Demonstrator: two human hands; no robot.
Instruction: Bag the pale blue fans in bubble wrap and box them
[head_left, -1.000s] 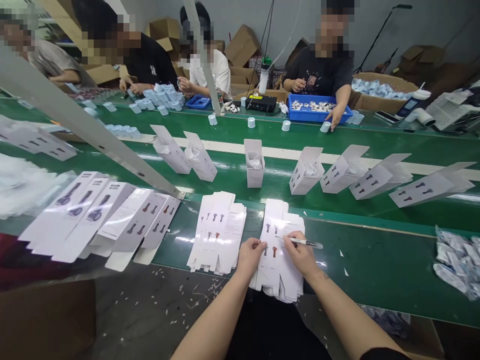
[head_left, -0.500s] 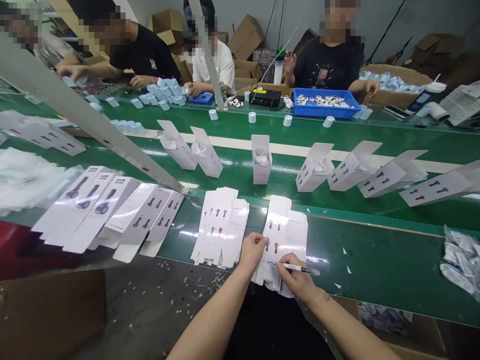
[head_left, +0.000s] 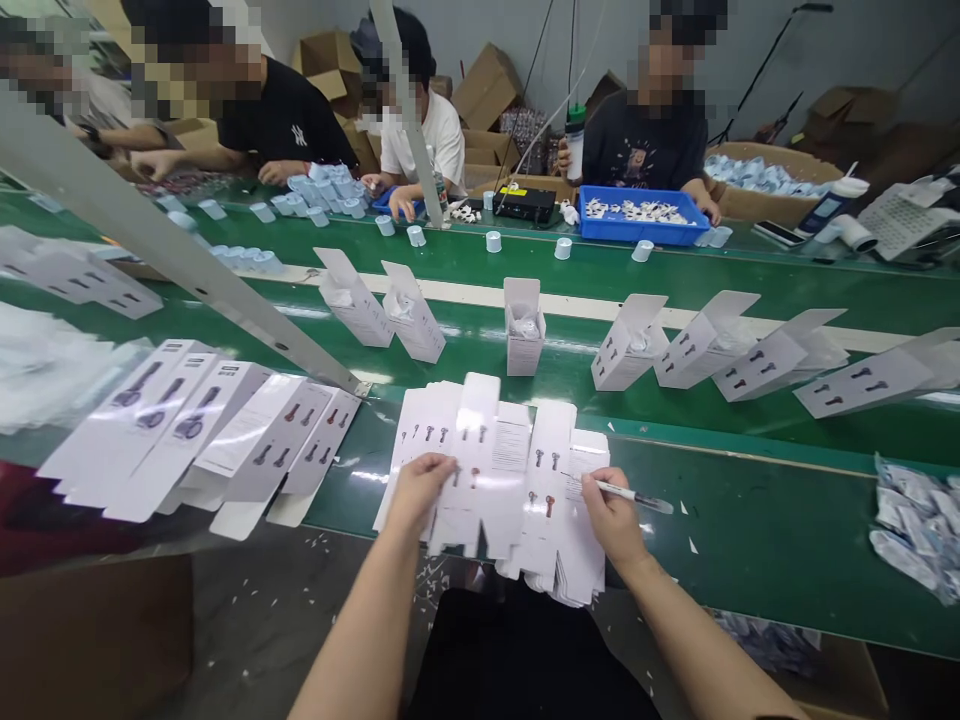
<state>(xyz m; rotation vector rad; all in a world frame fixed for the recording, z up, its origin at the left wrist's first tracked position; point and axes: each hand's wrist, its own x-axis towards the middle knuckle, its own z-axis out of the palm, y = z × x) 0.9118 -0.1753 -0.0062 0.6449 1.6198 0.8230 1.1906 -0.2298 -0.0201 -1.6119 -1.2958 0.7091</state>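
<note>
My left hand (head_left: 418,489) pinches the edge of a flat white carton blank (head_left: 484,470) printed with small product pictures, held between two stacks. The left stack (head_left: 420,440) lies partly under that blank. My right hand (head_left: 613,517) grips a white pen (head_left: 628,494) with its tip over the right stack of blanks (head_left: 559,510), which hangs over the near edge of the green table (head_left: 750,540).
Upright open white boxes (head_left: 523,338) stand in a row on the green conveyor. More flat blanks (head_left: 225,430) fan out at left under a slanted metal bar (head_left: 172,250). Plastic bags (head_left: 915,520) lie at right. Several people work across the belt by a blue tray (head_left: 637,225).
My left hand has moved left, carrying the top blank off the right stack toward the left stack. My right hand with the pen rose back to the upper part of the right stack.
</note>
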